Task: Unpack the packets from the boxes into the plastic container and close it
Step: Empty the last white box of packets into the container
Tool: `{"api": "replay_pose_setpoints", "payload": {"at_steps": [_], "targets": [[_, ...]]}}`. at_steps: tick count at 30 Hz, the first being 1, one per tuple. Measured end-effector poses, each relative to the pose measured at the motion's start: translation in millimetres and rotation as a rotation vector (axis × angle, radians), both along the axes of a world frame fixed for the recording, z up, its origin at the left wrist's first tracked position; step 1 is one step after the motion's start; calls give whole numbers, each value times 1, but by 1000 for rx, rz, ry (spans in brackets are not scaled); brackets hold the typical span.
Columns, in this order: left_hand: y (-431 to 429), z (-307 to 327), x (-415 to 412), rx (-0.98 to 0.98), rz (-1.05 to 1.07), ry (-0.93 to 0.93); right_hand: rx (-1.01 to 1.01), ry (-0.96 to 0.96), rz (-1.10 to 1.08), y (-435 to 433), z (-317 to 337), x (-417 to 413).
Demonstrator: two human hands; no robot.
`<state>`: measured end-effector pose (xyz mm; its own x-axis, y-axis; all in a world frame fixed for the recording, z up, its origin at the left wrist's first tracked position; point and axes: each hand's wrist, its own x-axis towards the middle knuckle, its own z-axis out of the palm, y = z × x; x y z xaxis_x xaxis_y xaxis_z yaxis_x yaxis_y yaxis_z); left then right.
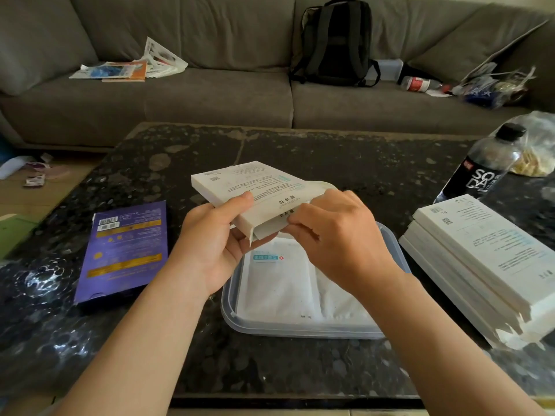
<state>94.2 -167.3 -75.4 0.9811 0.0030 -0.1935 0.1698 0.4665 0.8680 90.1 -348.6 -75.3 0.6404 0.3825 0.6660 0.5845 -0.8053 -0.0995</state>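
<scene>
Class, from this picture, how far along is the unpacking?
Done: white packets lie in the plastic container. In hand: the left hand holds a white box; the right hand pinches at its open end. Left: emptying it, closing the container; whether the stacked boxes are full is unclear.

I hold a box (255, 187) between my left hand (216, 235) and right hand (336, 235), above the far end of the plastic container (228, 307), which sits on the table (300, 151) straight before me. Packets (285, 283) lie flat in the container. A stack of boxes (486, 250) lies on the table to its right. Behind that stack stands a bottle (483, 169), with a bag (537, 145) behind it. A flat carton (126, 247) lies left of the container. Behind the table is a sofa (210, 94), with a backpack (336, 43) upright on it.
</scene>
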Motion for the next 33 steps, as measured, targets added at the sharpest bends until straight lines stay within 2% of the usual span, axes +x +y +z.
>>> {"api": "replay_pose_setpoints", "payload": {"at_steps": [4, 10, 16, 19, 24, 27, 33], "targets": [[1, -2, 0, 3, -17, 6, -14, 93, 10, -2, 12, -2], [-3, -3, 0, 30, 9, 36, 29, 431, 66, -7, 26, -1], [0, 0, 2, -74, 6, 107, 107, 507, 139, -10, 38, -5], [5, 2, 3, -120, -19, 112, 178, 463, 161, -6, 43, -9], [9, 4, 4, -122, -38, 104, 301, 110, 74, -2, 40, -9], [11, 3, 4, -115, -33, 119, 425, -9, 57, -4, 40, -9], [12, 5, 4, -64, 48, 129, 744, 114, -30, -9, 43, -5]]}}
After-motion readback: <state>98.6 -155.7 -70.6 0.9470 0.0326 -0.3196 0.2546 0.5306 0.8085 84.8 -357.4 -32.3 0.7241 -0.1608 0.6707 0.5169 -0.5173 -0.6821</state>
